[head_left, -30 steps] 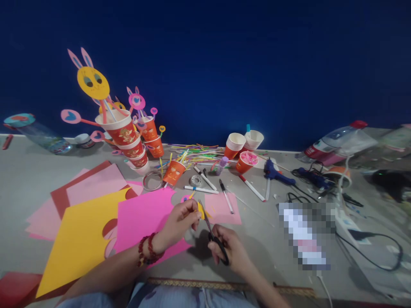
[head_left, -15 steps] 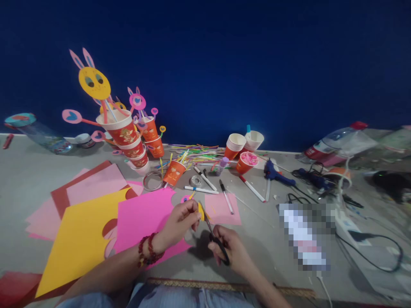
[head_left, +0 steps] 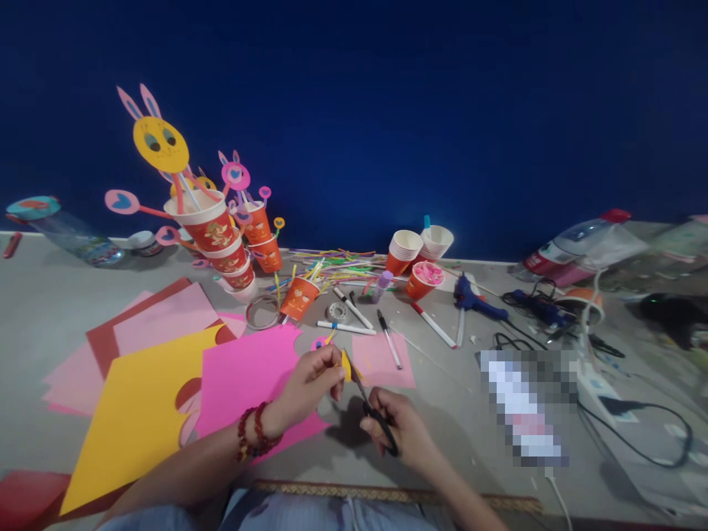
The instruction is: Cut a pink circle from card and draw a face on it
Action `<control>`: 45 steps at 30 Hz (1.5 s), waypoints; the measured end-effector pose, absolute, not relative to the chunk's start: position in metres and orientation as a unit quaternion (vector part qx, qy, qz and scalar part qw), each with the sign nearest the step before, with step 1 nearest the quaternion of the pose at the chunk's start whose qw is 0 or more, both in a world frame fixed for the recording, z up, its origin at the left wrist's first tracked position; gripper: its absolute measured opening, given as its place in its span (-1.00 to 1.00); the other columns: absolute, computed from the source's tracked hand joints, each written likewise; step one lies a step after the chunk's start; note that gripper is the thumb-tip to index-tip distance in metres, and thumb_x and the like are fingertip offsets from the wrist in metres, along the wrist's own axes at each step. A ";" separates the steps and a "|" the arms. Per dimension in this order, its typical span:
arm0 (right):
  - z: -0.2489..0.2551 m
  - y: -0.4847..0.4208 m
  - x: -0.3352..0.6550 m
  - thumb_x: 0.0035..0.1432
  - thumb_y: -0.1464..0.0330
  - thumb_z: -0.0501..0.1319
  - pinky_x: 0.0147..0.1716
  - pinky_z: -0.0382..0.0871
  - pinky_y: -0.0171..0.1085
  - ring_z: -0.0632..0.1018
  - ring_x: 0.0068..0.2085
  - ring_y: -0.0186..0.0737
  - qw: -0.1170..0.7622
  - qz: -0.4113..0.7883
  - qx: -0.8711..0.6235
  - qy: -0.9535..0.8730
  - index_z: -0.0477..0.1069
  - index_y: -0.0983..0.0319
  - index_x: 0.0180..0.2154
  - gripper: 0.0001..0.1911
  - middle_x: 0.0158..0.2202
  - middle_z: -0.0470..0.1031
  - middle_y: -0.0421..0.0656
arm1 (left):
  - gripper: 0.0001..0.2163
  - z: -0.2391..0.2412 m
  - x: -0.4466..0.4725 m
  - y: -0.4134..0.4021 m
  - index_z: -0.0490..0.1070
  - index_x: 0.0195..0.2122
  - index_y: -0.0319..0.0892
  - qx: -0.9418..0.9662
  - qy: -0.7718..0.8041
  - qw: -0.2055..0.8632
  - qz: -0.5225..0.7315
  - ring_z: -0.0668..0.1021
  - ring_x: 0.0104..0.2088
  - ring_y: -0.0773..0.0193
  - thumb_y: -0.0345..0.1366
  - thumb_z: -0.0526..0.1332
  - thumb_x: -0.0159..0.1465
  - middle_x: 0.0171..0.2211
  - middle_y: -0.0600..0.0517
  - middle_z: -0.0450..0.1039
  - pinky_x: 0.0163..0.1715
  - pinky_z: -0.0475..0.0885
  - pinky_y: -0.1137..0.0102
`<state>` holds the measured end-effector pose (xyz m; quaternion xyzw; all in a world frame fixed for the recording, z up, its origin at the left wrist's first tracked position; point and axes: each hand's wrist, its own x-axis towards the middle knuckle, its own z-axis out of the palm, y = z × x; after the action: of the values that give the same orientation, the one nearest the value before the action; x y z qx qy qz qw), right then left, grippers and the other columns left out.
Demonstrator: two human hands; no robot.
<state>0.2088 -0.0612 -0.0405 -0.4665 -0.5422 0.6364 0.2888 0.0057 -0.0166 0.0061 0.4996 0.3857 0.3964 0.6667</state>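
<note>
Pinched in my left hand (head_left: 315, 380) is a small piece of yellow paper (head_left: 346, 364). My right hand (head_left: 398, 428) grips black-handled scissors (head_left: 365, 402), with their blades pointing up and left against the yellow piece. Whether the blades are parted is too fine to tell. Under my left forearm lies a sheet of bright pink paper (head_left: 243, 376), and a large yellow sheet (head_left: 138, 398) with round cut-outs is left of it. Just beyond the scissors, a light pink square (head_left: 406, 369) has a black pen (head_left: 390, 339) on it.
Decorated red paper cups (head_left: 207, 228) with rabbit figures stand at the back left. Coloured sticks (head_left: 343, 265) lie along the wall. Nearby are markers (head_left: 434, 326), a tape roll (head_left: 263, 312), a blue glue gun (head_left: 479, 301), a bottle (head_left: 575, 243) and a power strip (head_left: 602, 391).
The view has shifted very slightly. Both hands stay almost in place, with the scissors still at the yellow paper.
</note>
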 end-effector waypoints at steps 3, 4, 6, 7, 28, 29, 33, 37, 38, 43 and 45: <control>-0.042 -0.061 0.209 -0.04 -0.20 0.34 -0.73 0.07 -0.43 0.30 -0.69 -0.45 0.286 0.638 -0.467 -0.541 0.04 0.13 -0.51 -0.33 -0.65 0.12 -0.42 | -0.73 0.007 0.006 -0.017 0.24 -0.44 -0.15 0.498 0.390 0.667 0.395 0.39 -0.58 0.40 -0.12 0.24 0.27 -0.57 0.14 0.34 -0.50 0.27 0.47; -0.042 -0.061 0.209 -0.04 -0.20 0.34 -0.73 0.06 -0.43 0.29 -0.69 -0.45 0.287 0.637 -0.468 -0.541 0.04 0.13 -0.51 -0.33 -0.65 0.12 -0.42 | -0.72 0.007 0.006 -0.017 0.23 -0.44 -0.15 0.497 0.391 0.667 0.394 0.39 -0.58 0.40 -0.12 0.24 0.27 -0.57 0.14 0.34 -0.50 0.27 0.47; -0.042 -0.060 0.209 -0.04 -0.19 0.35 -0.73 0.04 -0.43 0.29 -0.69 -0.44 0.287 0.634 -0.470 -0.543 0.04 0.13 -0.51 -0.34 -0.66 0.12 -0.42 | -0.72 0.007 0.007 -0.017 0.23 -0.44 -0.15 0.495 0.392 0.668 0.394 0.39 -0.58 0.40 -0.11 0.24 0.27 -0.57 0.14 0.34 -0.50 0.27 0.47; -0.042 -0.060 0.209 -0.04 -0.18 0.36 -0.73 0.04 -0.43 0.28 -0.69 -0.45 0.286 0.633 -0.471 -0.543 0.05 0.13 -0.51 -0.35 -0.66 0.13 -0.42 | -0.71 0.007 0.007 -0.017 0.23 -0.44 -0.15 0.495 0.391 0.668 0.394 0.39 -0.58 0.40 -0.10 0.25 0.26 -0.57 0.14 0.34 -0.50 0.27 0.47; -0.029 -0.069 0.193 -0.11 -0.31 0.29 -0.57 0.29 -0.33 0.36 -0.61 -0.33 0.320 0.684 -0.431 -0.495 0.13 0.13 -0.45 -0.31 -0.61 0.29 -0.33 | -0.64 0.008 0.008 -0.018 0.24 -0.45 -0.14 0.508 0.410 0.637 0.410 0.38 -0.57 0.38 0.01 0.27 0.27 -0.61 0.15 0.33 -0.48 0.30 0.45; -0.030 -0.069 0.192 -0.11 -0.30 0.30 -0.58 0.27 -0.33 0.36 -0.61 -0.33 0.323 0.684 -0.431 -0.493 0.13 0.13 -0.45 -0.31 -0.61 0.30 -0.32 | -0.64 0.007 0.008 -0.018 0.24 -0.45 -0.14 0.509 0.411 0.635 0.410 0.38 -0.57 0.38 0.01 0.26 0.28 -0.61 0.14 0.34 -0.48 0.30 0.45; -0.031 -0.069 0.189 -0.10 -0.30 0.29 -0.58 0.24 -0.34 0.38 -0.61 -0.32 0.328 0.677 -0.434 -0.496 0.16 0.14 -0.44 -0.32 -0.61 0.30 -0.32 | -0.65 0.006 0.008 -0.018 0.25 -0.44 -0.14 0.505 0.412 0.639 0.409 0.38 -0.57 0.37 -0.01 0.27 0.27 -0.60 0.14 0.34 -0.48 0.29 0.45; -0.031 -0.069 0.187 -0.11 -0.31 0.29 -0.59 0.24 -0.34 0.38 -0.61 -0.31 0.331 0.674 -0.433 -0.498 0.14 0.13 -0.46 -0.31 -0.64 0.25 -0.34 | -0.67 0.004 0.008 -0.019 0.26 -0.44 -0.15 0.498 0.410 0.644 0.411 0.38 -0.58 0.39 -0.03 0.28 0.26 -0.59 0.15 0.33 -0.50 0.27 0.47; -0.031 -0.069 0.186 -0.12 -0.31 0.30 -0.59 0.23 -0.34 0.37 -0.62 -0.32 0.334 0.676 -0.432 -0.495 0.14 0.13 -0.46 -0.31 -0.63 0.24 -0.35 | -0.67 0.004 0.008 -0.019 0.26 -0.44 -0.15 0.498 0.408 0.644 0.413 0.37 -0.58 0.40 -0.03 0.28 0.26 -0.58 0.15 0.33 -0.51 0.26 0.47; -0.034 -0.070 0.184 -0.12 -0.31 0.30 -0.61 0.20 -0.36 0.36 -0.64 -0.35 0.345 0.679 -0.425 -0.489 0.16 0.14 -0.45 -0.31 -0.63 0.23 -0.36 | -0.68 0.004 0.008 -0.020 0.23 -0.44 -0.15 0.503 0.408 0.640 0.414 0.38 -0.58 0.41 -0.06 0.26 0.28 -0.50 0.09 0.42 -0.50 0.25 0.46; -0.035 -0.070 0.184 -0.10 -0.31 0.29 -0.61 0.19 -0.36 0.36 -0.63 -0.34 0.344 0.676 -0.423 -0.496 0.17 0.15 -0.45 -0.31 -0.64 0.27 -0.34 | -0.68 0.004 0.008 -0.020 0.23 -0.44 -0.15 0.504 0.409 0.638 0.415 0.37 -0.57 0.42 -0.07 0.25 0.29 -0.45 0.06 0.46 -0.50 0.25 0.46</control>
<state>0.1841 -0.0699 -0.0354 -0.4233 -0.4957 0.6759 0.3438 0.0083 -0.0202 0.0037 0.5035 0.4088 0.4148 0.6382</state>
